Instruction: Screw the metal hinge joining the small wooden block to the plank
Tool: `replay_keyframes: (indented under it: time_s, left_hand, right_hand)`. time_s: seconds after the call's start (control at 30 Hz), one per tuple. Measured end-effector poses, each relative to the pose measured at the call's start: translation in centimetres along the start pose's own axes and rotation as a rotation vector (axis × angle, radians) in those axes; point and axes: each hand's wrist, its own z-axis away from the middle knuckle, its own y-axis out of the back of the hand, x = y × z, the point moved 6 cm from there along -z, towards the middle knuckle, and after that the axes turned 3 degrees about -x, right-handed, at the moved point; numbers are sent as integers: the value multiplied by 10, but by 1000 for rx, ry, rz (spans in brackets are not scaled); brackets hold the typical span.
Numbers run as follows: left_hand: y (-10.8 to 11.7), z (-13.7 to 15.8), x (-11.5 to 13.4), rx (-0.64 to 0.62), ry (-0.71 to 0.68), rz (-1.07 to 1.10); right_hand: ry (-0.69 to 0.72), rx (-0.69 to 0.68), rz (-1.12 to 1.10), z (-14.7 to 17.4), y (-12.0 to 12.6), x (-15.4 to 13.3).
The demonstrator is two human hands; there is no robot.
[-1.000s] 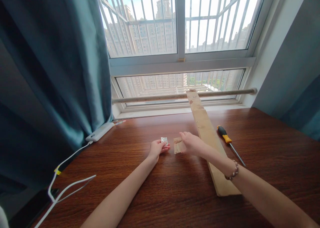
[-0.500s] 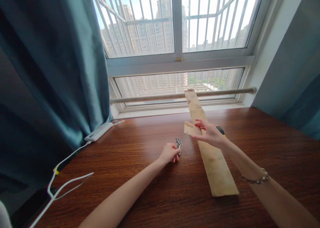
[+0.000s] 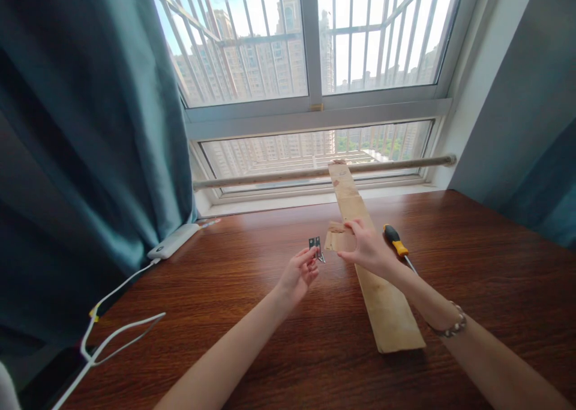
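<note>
My left hand (image 3: 297, 276) pinches a small dark metal hinge (image 3: 314, 242) with holes in it, raised over the table. Thin metal bits, apparently screws, poke out below the hinge by the fingers. Just to the right, my right hand (image 3: 372, 251) grips a short piece of wood (image 3: 333, 240) between thumb and fingers. Its upper edge looks rough and brown. Under that hand a long pale wooden board (image 3: 390, 314) lies lengthwise, its far end by the window rail. A screwdriver (image 3: 396, 241) with a black and yellow handle lies right of the board, its shaft partly behind my right forearm.
All of this is on a brown wood-grain table (image 3: 243, 338). A white power bank (image 3: 173, 242) with a white cable (image 3: 121, 326) lies at the left beside a blue curtain (image 3: 103, 128). Along the window's foot runs a metal rail (image 3: 396, 165).
My left hand has lifted the hinge and turned it upward. My right hand has closed on the short wood piece and shifted left and down a little, uncovering the screwdriver.
</note>
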Motion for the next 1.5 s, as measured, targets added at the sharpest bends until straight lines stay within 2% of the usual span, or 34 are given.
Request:
replay_keyframes:
  time_s: [0.07, 0.17, 0.23, 0.33, 0.43, 0.57, 0.63, 0.73, 0.8, 0.9, 1.0, 1.17, 1.37, 1.5]
  left_hand:
    - [-2, 4, 0, -8, 10, 46]
    - [-10, 9, -6, -101, -2, 6]
    - [-13, 11, -7, -134, -70, -64]
    - [-10, 12, -2, -84, -198, -135]
    - [-9, 13, 2, -59, -257, -179]
    - [-15, 14, 2, -68, -254, -249]
    - [-17, 12, 5, -46, -263, -265]
    - [-13, 2, 15, 33, -312, -292]
    - [-10, -9, 23, 80, -351, -289]
    - [-8, -33, 31, 135, -401, -195]
    - [-9, -61, 34, 244, -417, -87]
    - [-22, -100, 27, 328, -274, 71]
    - [-38, -111, -3, 425, -148, 285]
    - [-48, -106, -21, 375, -126, 379]
  right_hand:
    - [48, -32, -4, 3, -13, -5]
    - [110, -60, -44, 6, -27, -17]
    - [153, -68, -58, 8, -30, -26]
    - [175, -28, -100, 11, -25, -35]
    - [68, 72, -208, 14, -18, -33]
    - [-103, 179, -355, 15, -17, -22]
    - [-149, 189, -541, 9, -14, -13]
    - [-286, 207, -943, -6, 1, 13]
    - [-398, 246, -1060, -17, 14, 36]
    - [-504, 281, -1030, -36, 28, 68]
    - [-571, 262, -958, -52, 24, 90]
    - [-553, 193, -908, -68, 4, 102]
    - [-483, 105, -773, -74, -15, 102]
    - [-434, 113, -590, -74, -17, 103]
